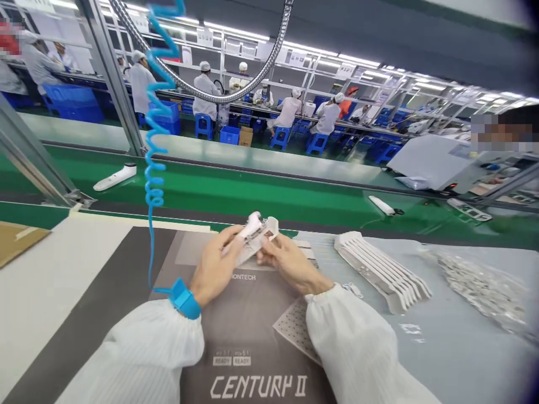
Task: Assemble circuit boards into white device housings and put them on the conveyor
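The left hand (214, 266) and right hand (286, 264) hold a white plastic part (252, 229) above the dark printed mat (248, 331), near the mat's 12 o'clock edge; both grips are narrow, with the fingers closed on the part. A blue wrist strap (184, 298) circles the left wrist, and its coiled blue cord (154, 140) rises toward 12 o'clock. A stack of white moulded parts (381, 269) lies on the desk (50, 303) at 3 o'clock, with a clear bag of small metal parts (480, 286) beyond it. Behind, a green conveyor belt (210, 191) carries a white handheld device (114, 177); farther off, at 12 o'clock, workers in white (205, 90) stand or sit at long benches among blue stools (204, 126)
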`<state>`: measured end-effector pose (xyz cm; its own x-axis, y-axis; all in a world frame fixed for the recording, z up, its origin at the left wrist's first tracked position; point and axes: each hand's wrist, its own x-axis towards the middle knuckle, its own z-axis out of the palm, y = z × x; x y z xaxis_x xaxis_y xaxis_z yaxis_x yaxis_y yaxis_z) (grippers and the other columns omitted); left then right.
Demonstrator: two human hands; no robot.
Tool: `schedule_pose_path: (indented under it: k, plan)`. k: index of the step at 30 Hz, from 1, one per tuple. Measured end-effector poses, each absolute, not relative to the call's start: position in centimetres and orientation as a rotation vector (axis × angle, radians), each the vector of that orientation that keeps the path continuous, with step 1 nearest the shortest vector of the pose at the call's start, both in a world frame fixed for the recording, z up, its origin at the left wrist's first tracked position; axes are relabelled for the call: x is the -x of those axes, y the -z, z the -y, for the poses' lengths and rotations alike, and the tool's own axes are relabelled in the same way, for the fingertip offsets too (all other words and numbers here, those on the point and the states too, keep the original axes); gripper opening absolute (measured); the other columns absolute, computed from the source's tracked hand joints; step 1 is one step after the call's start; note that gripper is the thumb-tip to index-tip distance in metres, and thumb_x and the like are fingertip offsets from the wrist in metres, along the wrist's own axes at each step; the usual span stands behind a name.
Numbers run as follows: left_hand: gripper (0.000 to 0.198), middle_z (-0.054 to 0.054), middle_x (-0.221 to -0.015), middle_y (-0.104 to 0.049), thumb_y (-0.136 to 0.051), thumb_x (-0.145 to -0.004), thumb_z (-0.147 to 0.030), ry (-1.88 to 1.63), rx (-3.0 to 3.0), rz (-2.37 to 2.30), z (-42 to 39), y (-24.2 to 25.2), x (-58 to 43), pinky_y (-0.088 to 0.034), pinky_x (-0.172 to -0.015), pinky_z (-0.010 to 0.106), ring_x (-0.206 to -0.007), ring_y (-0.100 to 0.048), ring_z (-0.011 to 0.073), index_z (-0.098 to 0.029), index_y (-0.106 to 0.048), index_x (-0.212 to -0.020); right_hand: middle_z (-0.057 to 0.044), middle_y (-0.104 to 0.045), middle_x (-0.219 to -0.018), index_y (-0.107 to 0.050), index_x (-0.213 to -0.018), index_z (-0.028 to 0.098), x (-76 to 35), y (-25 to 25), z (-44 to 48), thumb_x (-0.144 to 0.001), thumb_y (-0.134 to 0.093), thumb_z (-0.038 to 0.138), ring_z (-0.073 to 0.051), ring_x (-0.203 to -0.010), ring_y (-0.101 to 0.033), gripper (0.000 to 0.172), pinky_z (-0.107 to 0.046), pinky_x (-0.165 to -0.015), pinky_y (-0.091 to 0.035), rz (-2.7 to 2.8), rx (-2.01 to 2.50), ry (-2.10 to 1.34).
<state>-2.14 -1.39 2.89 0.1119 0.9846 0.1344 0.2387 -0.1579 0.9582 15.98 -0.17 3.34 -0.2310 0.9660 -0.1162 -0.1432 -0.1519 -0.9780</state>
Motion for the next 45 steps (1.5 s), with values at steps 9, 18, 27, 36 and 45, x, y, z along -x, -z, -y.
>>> schedule_pose_path:
  k: [9, 18, 27, 36, 45]
  plan:
    - [0.031, 0.006, -0.117, -0.068, -0.066, -0.084, -0.032, -1.126, -1.607, -1.295, 1.5, -3.0, 2.2, -0.047, -0.095, 0.035, -0.107, -0.061, 0.023, -0.021, -0.067, -0.113, -0.008, -0.068, -0.117, -0.064, -0.116, 0.019, -14.2, -1.5, 1.4, -0.087, -0.066, 0.044, -0.02, -0.106, -0.065, 0.039, -0.042, -0.102, -0.048, 1.052, 0.79, -1.668]
    - [0.033, 0.005, -0.114, -0.069, -0.069, -0.084, -0.036, -1.082, -1.46, -1.118, 1.4, -2.6, 2.1, -0.051, -0.092, 0.035, -0.105, -0.065, 0.0229, -0.021, -0.065, -0.112, -0.008, -0.07, -0.114, -0.067, -0.115, 0.02, -14.2, -1.6, 1.4, -0.086, -0.068, 0.045, -0.023, -0.107, -0.066, 0.038, -0.045, -0.104, -0.046, 1.008, 0.75, -1.552]
    - [0.039, 0.008, -0.113, -0.07, -0.071, -0.082, -0.041, -1.193, -1.271, -1.073, 1.3, -2.0, 1.4, -0.052, -0.093, 0.034, -0.107, -0.065, 0.0233, -0.017, -0.062, -0.111, -0.007, -0.072, -0.109, -0.068, -0.111, 0.02, -13.9, -1.4, 1.3, -0.084, -0.069, 0.047, -0.022, -0.102, -0.067, 0.038, -0.043, -0.101, -0.047, 0.958, 0.778, -1.527]
    - [0.04, 0.012, -0.119, -0.068, -0.04, -0.1, -0.042, -0.818, -2.171, -1.407, 3.4, -2.0, -0.3, -0.052, -0.088, 0.041, -0.105, -0.066, 0.0289, -0.018, -0.057, -0.127, -0.005, -0.071, -0.083, -0.069, -0.085, 0.018, -13.8, -2.0, 1.0, -0.093, -0.043, 0.063, -0.017, -0.083, -0.066, 0.052, -0.032, -0.083, -0.053, 0.42, 0.781, -1.63]
    - [0.049, 0.012, -0.089, -0.074, -0.039, -0.096, -0.057, -0.386, -2.422, -1.612, 2.9, -3.0, 0.0, -0.053, -0.069, 0.042, -0.081, -0.071, 0.033, -0.018, -0.063, -0.112, 0.0, -0.059, -0.064, -0.061, -0.074, 0.019, -15.0, -2.8, 1.2, -0.096, -0.042, 0.052, -0.015, -0.068, -0.061, 0.045, -0.028, -0.068, -0.052, 0.297, 0.651, -1.818]
